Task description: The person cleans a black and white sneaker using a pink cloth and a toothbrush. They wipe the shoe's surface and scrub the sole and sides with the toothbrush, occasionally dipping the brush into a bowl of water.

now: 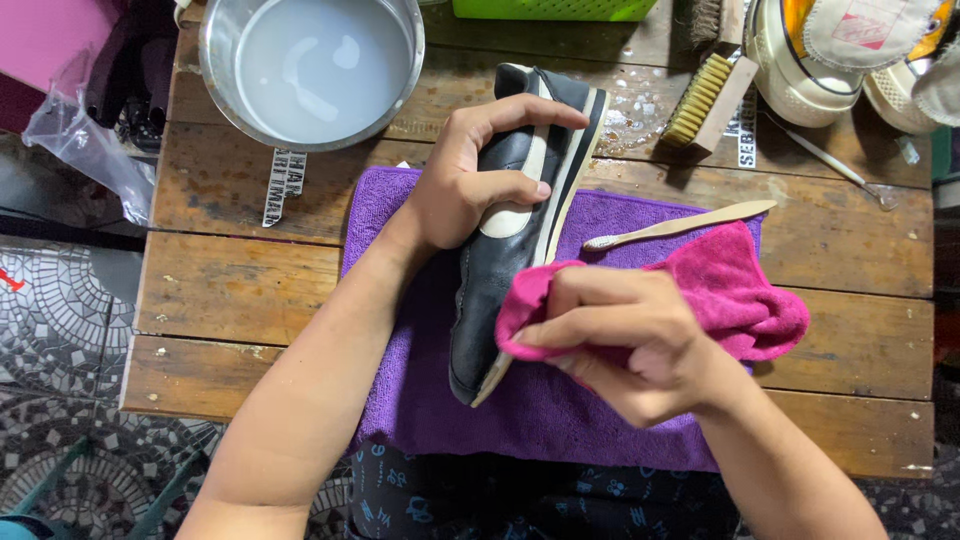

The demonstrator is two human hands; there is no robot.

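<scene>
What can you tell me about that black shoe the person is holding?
The black shoe is a low sneaker of smooth, leather-like material with a cream side stripe and a thin pale sole edged in black. It lies tilted on its side on a purple towel, toe pointing away. The left hand grips its upper near the toe end, while the right hand presses a pink cloth against the sole edge near the heel.
</scene>
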